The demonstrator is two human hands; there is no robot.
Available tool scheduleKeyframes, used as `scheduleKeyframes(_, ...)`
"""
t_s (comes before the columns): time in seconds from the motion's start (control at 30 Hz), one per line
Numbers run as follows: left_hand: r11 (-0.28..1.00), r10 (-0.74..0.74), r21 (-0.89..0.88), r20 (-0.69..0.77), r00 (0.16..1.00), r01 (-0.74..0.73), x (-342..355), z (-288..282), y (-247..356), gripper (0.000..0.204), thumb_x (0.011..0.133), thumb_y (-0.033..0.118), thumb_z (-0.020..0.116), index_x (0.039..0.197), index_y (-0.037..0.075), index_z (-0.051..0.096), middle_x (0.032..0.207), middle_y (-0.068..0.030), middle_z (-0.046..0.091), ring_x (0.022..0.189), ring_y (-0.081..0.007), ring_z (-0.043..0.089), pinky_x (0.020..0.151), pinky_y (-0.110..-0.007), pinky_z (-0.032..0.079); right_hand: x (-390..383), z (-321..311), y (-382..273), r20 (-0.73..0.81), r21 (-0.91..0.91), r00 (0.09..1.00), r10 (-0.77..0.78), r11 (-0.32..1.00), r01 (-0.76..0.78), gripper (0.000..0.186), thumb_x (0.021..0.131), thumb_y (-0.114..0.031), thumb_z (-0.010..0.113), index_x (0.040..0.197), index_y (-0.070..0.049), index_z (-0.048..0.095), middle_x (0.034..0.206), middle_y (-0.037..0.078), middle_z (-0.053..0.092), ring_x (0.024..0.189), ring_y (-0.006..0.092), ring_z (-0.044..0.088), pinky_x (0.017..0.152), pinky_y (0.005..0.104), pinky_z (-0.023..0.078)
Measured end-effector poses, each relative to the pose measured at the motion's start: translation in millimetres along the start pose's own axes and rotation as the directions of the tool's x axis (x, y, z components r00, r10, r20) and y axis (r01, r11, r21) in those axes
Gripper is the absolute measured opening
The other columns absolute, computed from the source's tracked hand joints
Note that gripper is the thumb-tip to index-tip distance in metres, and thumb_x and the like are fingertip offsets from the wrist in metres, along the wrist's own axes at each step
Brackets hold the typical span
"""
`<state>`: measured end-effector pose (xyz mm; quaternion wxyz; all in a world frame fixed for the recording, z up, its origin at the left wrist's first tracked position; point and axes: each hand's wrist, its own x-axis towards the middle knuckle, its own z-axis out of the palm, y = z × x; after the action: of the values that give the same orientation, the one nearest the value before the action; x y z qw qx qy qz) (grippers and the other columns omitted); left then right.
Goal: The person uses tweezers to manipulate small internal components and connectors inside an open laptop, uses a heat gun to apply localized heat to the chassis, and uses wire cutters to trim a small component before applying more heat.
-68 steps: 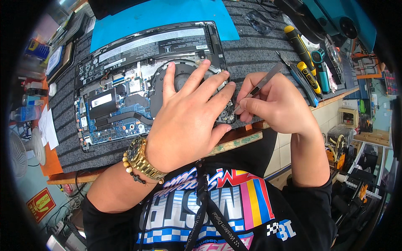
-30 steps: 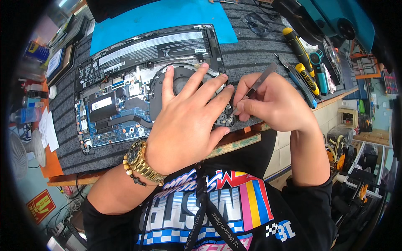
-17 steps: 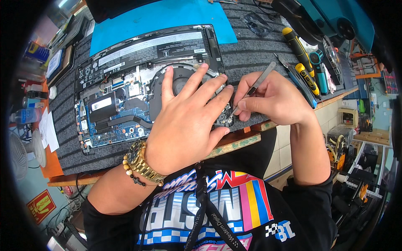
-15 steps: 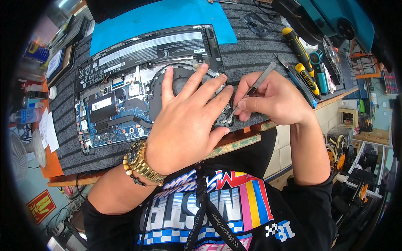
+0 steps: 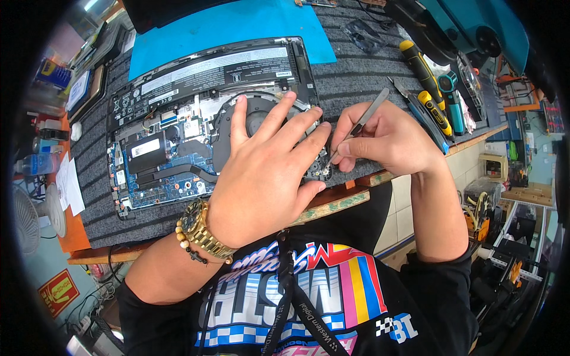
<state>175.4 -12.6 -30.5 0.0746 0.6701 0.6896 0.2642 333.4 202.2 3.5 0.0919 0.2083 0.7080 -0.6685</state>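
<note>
An opened laptop base (image 5: 205,110) lies on a striped grey mat, its inside facing up. Along its far side runs a long black battery (image 5: 219,74). Blue circuit board (image 5: 160,193) shows at the near left. My left hand (image 5: 264,163) rests flat over the round black fan (image 5: 255,118), fingers spread, and hides part of it. My right hand (image 5: 380,139) pinches slim metal tweezers (image 5: 374,107) between thumb and fingers. Their lower tip points down at the laptop's near right corner; whether it touches there I cannot tell.
To the right lie yellow-and-black screwdrivers (image 5: 421,68), a teal-handled tool (image 5: 452,104) and a blue-handled tool (image 5: 427,121). A blue mat (image 5: 237,32) spreads behind the laptop. The wooden table edge (image 5: 332,207) runs close to my body. A clear plastic piece (image 5: 363,35) sits at the far right.
</note>
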Motion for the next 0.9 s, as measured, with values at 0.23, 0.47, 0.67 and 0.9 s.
scheduleKeyframes(0.23, 1.000, 0.000, 0.010, 0.005, 1.000, 0.000, 0, -1, 0, 0.073, 0.086, 0.032, 0.091, 0.152, 0.010, 0.068, 0.165, -0.0119, 0.059, 0.164, -0.0412, 0.042, 0.131, -0.077, 0.017, -1, 2, 4, -0.004, 0.064, 1.000, -0.002, 0.998, 0.002, 0.012, 0.103, -0.002, 0.072, 0.112, 0.006, 0.071, 0.097, 0.013, 0.082, 0.087, 0.0171, 0.080, 0.081, 0.0293, 0.064)
scheduleKeyframes(0.47, 1.000, 0.000, -0.009, 0.003, 1.000, 0.000, 0, -1, 0, 0.074, 0.086, 0.032, 0.092, 0.152, 0.010, 0.068, 0.165, -0.0115, 0.059, 0.163, -0.0413, 0.043, 0.131, -0.076, 0.018, -18, 8, 10, -0.087, 0.052, 0.993, -0.081, 0.995, 0.085, 0.013, 0.102, -0.003, 0.072, 0.112, 0.006, 0.071, 0.100, 0.013, 0.081, 0.091, 0.0174, 0.080, 0.084, 0.0305, 0.065)
scheduleKeyframes(0.67, 0.999, 0.031, -0.018, -0.040, 0.999, -0.031, 1, -3, 1, 0.063, 0.083, 0.032, 0.094, 0.138, 0.010, 0.075, 0.155, -0.0096, 0.065, 0.161, -0.0394, 0.047, 0.131, -0.076, 0.018, -34, 16, 20, -0.183, 0.167, 0.971, -0.155, 0.968, 0.187, 0.012, 0.104, -0.001, 0.072, 0.112, 0.007, 0.070, 0.101, 0.014, 0.080, 0.093, 0.0189, 0.080, 0.083, 0.0313, 0.064)
scheduleKeyframes(0.9, 0.956, 0.214, -0.160, -0.199, 0.956, -0.247, 3, -7, 6, 0.021, 0.084, 0.020, 0.093, 0.095, 0.011, 0.078, 0.102, -0.0030, 0.075, 0.125, -0.0306, 0.073, 0.123, -0.066, 0.033, -63, 50, 22, -0.303, 0.270, 0.935, -0.185, 0.924, 0.271, 0.012, 0.107, 0.003, 0.070, 0.116, 0.010, 0.068, 0.103, 0.018, 0.080, 0.092, 0.0202, 0.079, 0.086, 0.0324, 0.066)
